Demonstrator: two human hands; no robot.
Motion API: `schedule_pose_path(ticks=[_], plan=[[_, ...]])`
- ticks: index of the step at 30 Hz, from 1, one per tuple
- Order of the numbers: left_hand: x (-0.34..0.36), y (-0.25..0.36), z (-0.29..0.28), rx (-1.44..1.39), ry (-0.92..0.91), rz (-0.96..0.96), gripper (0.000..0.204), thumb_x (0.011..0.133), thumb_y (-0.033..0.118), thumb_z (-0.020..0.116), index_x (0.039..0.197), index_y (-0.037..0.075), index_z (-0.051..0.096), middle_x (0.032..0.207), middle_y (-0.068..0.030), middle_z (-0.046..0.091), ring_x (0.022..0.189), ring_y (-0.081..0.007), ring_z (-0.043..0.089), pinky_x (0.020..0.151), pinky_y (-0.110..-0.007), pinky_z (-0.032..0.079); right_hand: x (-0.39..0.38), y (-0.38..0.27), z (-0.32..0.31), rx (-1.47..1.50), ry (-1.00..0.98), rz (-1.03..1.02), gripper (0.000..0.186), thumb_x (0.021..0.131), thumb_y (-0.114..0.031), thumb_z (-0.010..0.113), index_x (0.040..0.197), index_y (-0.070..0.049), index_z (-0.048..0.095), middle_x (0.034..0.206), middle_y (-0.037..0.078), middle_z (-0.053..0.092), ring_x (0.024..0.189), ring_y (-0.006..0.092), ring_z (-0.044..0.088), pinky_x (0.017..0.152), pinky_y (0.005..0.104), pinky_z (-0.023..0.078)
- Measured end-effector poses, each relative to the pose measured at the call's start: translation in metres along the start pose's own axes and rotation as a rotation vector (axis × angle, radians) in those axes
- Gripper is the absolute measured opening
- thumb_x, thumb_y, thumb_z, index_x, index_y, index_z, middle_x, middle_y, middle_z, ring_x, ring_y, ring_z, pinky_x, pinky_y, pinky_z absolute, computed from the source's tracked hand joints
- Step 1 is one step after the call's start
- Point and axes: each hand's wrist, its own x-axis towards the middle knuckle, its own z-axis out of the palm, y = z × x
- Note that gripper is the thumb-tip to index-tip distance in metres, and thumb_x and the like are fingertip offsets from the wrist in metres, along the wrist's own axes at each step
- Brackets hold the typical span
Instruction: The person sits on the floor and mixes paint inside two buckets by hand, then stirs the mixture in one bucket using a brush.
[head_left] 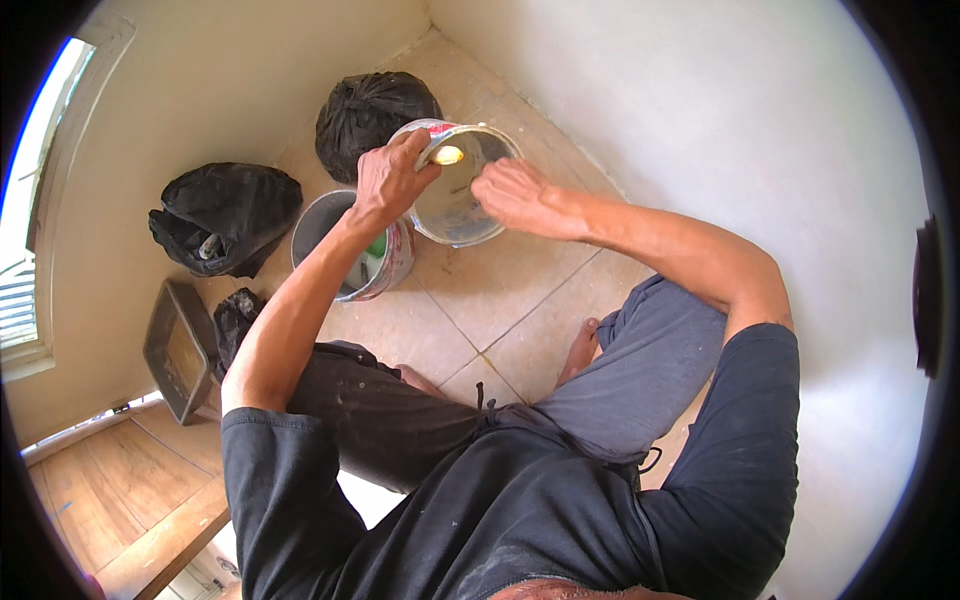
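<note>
On a beige tiled floor point(545, 285) between pale walls, a barefoot person in a black T-shirt and dark trousers works with both hands at a round, whitish plastic bucket point(440, 213), its smudged grey mouth tipped toward the wearer. The left hand point(390, 180) is closed over the bucket's left rim, a small yellow-and-white object point(446, 155) showing just beside its fingers. The right hand point(522, 197) is curled into a loose fist at the opposite side of the mouth; whether it grips anything cannot be told. Just left stands a second round bucket point(398, 262) with a green object point(377, 245) inside. Nearby sit a knotted black plastic bag point(372, 120), a crumpled black plastic bag point(235, 205) and a grey rectangular tray point(158, 325).
</note>
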Motion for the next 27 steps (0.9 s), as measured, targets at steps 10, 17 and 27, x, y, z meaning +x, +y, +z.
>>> schedule_pose_path(ticks=[10,17,27], plan=[[0.001,-0.002,0.001,-0.007,0.019,0.012,0.036,0.08,0.024,0.074,0.11,0.007,0.064,0.106,-0.0138,0.07,0.086,-0.0375,0.069,0.07,-0.045,0.054,0.009,-0.003,0.002,-0.009,-0.17,0.04,0.012,0.087,-0.012,0.056,0.088,-0.001,0.062,0.087,0.02,0.063,0.085,0.0386,0.064,0.077,0.0484,0.051],[0.002,-0.002,0.001,-0.006,0.031,0.028,0.034,0.081,0.023,0.072,0.111,0.008,0.064,0.104,-0.0137,0.07,0.086,-0.0375,0.069,0.07,-0.046,0.054,0.001,0.005,0.009,-0.032,-0.023,-0.067,0.011,0.086,-0.012,0.057,0.085,-0.002,0.063,0.085,0.019,0.064,0.083,0.0367,0.065,0.074,0.0473,0.052],[0.001,-0.001,0.0,-0.016,0.026,0.038,0.036,0.08,0.024,0.073,0.111,0.009,0.064,0.103,-0.0141,0.07,0.086,-0.0373,0.068,0.07,-0.046,0.053,0.004,0.002,0.008,-0.057,0.05,-0.041,0.012,0.086,-0.013,0.058,0.084,-0.002,0.062,0.087,0.018,0.065,0.087,0.0348,0.066,0.076,0.0475,0.051]])
